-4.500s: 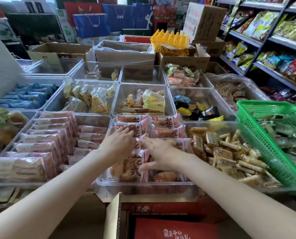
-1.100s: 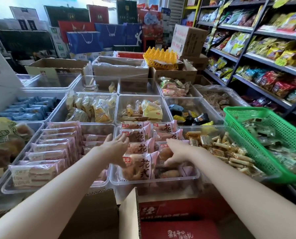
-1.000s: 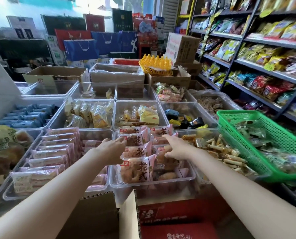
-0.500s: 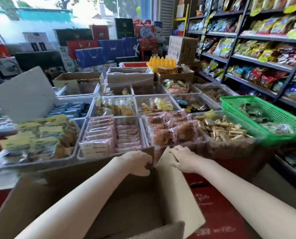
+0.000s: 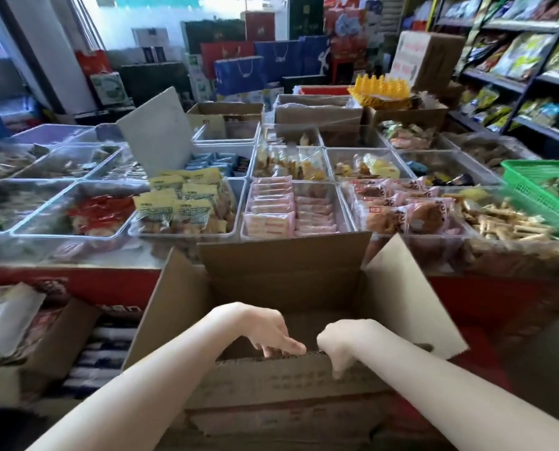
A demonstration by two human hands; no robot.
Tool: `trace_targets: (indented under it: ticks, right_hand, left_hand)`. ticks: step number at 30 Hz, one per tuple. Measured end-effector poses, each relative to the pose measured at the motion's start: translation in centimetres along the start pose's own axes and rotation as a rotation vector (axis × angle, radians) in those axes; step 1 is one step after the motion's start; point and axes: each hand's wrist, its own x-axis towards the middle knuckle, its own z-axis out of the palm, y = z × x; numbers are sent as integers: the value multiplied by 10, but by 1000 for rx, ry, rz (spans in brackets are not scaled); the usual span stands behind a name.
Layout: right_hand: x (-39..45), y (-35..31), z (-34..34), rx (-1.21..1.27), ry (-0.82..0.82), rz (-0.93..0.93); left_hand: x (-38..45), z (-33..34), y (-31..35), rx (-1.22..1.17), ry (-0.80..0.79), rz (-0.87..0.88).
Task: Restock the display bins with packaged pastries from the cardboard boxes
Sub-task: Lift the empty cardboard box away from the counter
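An open brown cardboard box point(image 5: 284, 265) stands right in front of me, below the clear display bins. Its flaps are up and its inside is dark, so I cannot see any contents. My left hand point(image 5: 268, 332) arches over the near wall of the box with its fingers hooked on the top edge. My right hand point(image 5: 341, 341) grips the same edge beside it, thumb down on the outside. Beyond the box, one bin point(image 5: 357, 234) holds pink-wrapped round pastries point(image 5: 401, 211), and a bin to its left holds flat pink packets point(image 5: 271, 206).
Yellow-labelled packs point(image 5: 183, 203) fill the bin further left. A green plastic basket point(image 5: 538, 193) sits on the bins at the right, by stick biscuits point(image 5: 505, 219). A second box with packets point(image 5: 21, 323) lies at the lower left. Snack shelves point(image 5: 528, 70) line the right side.
My hands left the pink pastry bin and came back to the box, first at its far flaps and now on its near edge. The view has pulled back and turned left.
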Motion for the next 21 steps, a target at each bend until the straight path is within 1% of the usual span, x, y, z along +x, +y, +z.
trace_targets:
  ticks: [1,3,4,6,9,12,17,19,21]
  right_hand:
    - [-3,-1,-2,-27,8,17]
    - [-13,-1,-11,-48,29,52]
    - [-20,-1,-17,-49,46,62]
    - [-39,3,-31,-13,65,75]
    - [-74,12,-47,104,28,116]
    - [-120,31,-51,218,-48,191]
    - [-188,78,-18,241,-153,370]
    - [-208,98,4,250,-172,440]
    - [-224,117,26,223,-158,499]
  left_hand:
    - [-5,-1,1,22,-5,2]
    - [-14,-4,4,174,16,8]
    - [-20,-6,6,254,53,9]
    - [-31,-13,14,340,134,26]
    - [-50,-27,34,363,179,67]
    - [-59,-35,69,367,204,169]
    - [-46,-28,155,397,197,385]
    - [-34,-19,192,431,201,457]
    - [-22,-10,223,494,229,493]
